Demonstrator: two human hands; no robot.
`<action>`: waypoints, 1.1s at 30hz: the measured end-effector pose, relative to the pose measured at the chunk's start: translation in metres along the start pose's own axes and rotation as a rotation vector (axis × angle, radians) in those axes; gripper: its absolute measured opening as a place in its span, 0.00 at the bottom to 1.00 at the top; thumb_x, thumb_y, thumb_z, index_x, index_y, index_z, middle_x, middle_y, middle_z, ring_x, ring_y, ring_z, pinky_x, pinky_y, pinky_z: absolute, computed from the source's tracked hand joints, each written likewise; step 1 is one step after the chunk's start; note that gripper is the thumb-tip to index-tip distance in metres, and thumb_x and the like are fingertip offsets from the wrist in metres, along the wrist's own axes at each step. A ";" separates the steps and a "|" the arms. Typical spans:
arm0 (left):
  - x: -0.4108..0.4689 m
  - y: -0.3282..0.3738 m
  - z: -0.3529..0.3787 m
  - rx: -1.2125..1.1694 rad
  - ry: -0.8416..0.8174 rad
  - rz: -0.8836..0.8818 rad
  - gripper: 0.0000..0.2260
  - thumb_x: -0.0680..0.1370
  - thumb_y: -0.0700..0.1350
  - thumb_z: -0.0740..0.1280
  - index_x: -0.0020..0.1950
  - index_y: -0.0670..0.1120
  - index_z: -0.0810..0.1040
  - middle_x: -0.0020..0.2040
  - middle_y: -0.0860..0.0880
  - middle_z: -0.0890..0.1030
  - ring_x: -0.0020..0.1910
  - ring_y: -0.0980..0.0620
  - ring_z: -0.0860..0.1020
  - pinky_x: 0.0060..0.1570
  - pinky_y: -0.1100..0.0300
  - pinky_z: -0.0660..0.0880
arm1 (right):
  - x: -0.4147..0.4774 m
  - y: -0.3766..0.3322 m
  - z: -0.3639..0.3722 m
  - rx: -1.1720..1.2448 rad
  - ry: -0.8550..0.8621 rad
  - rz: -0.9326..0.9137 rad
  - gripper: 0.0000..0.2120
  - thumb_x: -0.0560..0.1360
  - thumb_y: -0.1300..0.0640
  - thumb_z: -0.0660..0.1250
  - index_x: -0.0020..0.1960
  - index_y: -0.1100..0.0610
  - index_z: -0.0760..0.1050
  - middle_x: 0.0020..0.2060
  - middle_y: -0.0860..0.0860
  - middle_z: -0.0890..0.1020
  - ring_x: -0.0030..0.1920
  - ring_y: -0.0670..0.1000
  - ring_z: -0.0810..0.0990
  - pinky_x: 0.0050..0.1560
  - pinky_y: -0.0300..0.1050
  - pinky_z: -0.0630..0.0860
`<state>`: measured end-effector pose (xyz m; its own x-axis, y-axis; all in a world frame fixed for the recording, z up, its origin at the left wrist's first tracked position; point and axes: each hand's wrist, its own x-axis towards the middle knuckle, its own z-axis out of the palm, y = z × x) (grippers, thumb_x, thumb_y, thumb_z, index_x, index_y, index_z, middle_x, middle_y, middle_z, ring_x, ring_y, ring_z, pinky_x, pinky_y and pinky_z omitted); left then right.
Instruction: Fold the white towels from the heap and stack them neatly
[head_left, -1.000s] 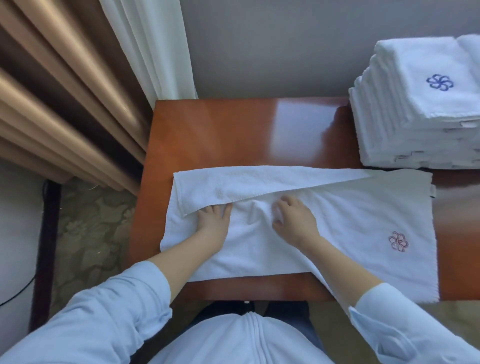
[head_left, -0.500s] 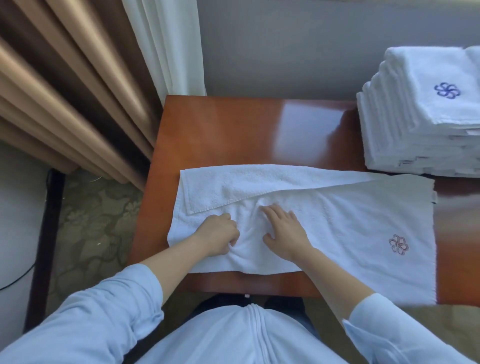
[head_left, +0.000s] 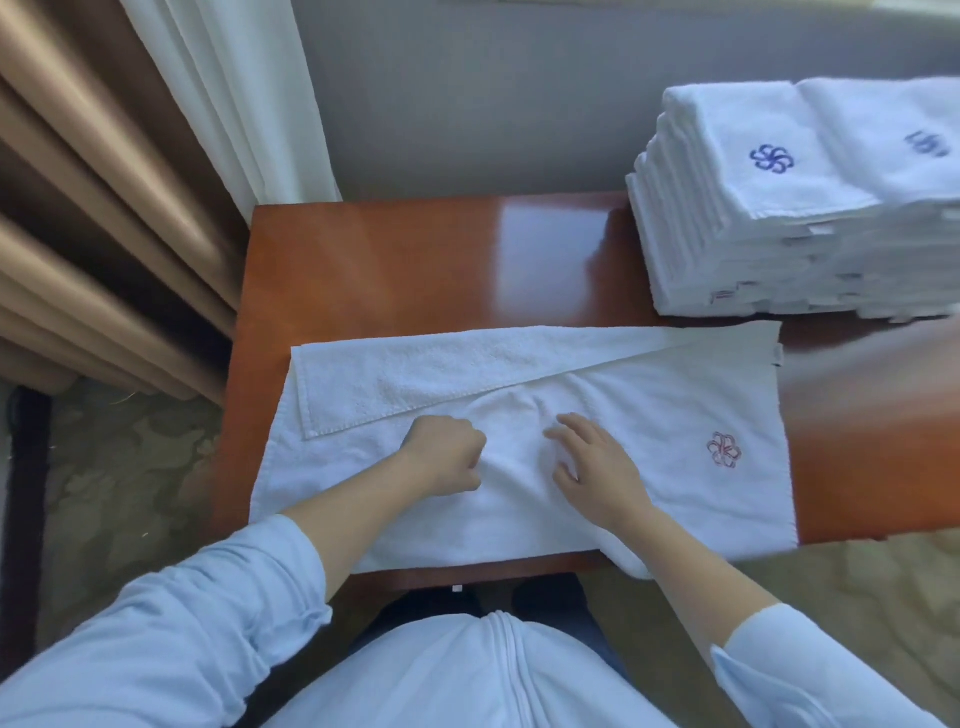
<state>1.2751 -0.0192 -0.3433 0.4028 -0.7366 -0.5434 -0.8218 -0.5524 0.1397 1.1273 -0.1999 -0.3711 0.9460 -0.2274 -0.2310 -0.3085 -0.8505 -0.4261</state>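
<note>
A white towel (head_left: 649, 467) with a red flower emblem (head_left: 723, 450) lies spread on the wooden table (head_left: 415, 270). Its far edge is folded over toward me in a slanting strip (head_left: 415, 379). My left hand (head_left: 447, 454) sits on the towel's middle with its fingers curled into the cloth. My right hand (head_left: 592, 467) rests on the towel beside it, fingers spread and fairly straight. The cloth is wrinkled between the two hands. A stack of folded white towels (head_left: 769, 223) with blue emblems stands at the table's back right.
Brown curtains (head_left: 104, 234) and a white sheer curtain (head_left: 234, 93) hang to the left of the table. A grey wall (head_left: 467, 93) runs behind it. The towel's near edge overhangs the table front by my lap.
My left hand has gone from flat fingers to a curled fist on the towel. My right hand has slid a little toward me and spread its fingers. The view has shifted slightly.
</note>
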 end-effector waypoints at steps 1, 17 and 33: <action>0.004 0.008 0.001 -0.047 0.047 0.023 0.05 0.75 0.49 0.64 0.46 0.49 0.76 0.46 0.51 0.78 0.44 0.48 0.76 0.41 0.57 0.71 | -0.005 0.006 -0.002 -0.001 0.004 0.045 0.21 0.77 0.59 0.64 0.70 0.55 0.72 0.73 0.51 0.68 0.74 0.54 0.64 0.71 0.46 0.63; 0.079 0.134 -0.002 0.029 0.065 0.129 0.20 0.80 0.55 0.61 0.68 0.48 0.69 0.62 0.48 0.71 0.59 0.46 0.71 0.50 0.52 0.73 | -0.056 0.120 -0.041 0.040 -0.195 0.281 0.25 0.81 0.57 0.57 0.77 0.49 0.61 0.80 0.48 0.53 0.79 0.53 0.50 0.73 0.49 0.59; 0.185 0.166 -0.073 -0.035 0.265 -0.278 0.28 0.74 0.35 0.63 0.73 0.49 0.64 0.66 0.49 0.69 0.64 0.47 0.70 0.43 0.54 0.70 | 0.032 0.217 -0.128 0.078 0.022 0.196 0.22 0.78 0.57 0.61 0.72 0.49 0.68 0.69 0.47 0.68 0.53 0.52 0.80 0.44 0.46 0.75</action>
<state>1.2426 -0.2755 -0.3601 0.7024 -0.6292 -0.3327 -0.6539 -0.7551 0.0475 1.1039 -0.4520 -0.3593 0.8689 -0.3957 -0.2973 -0.4926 -0.7497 -0.4419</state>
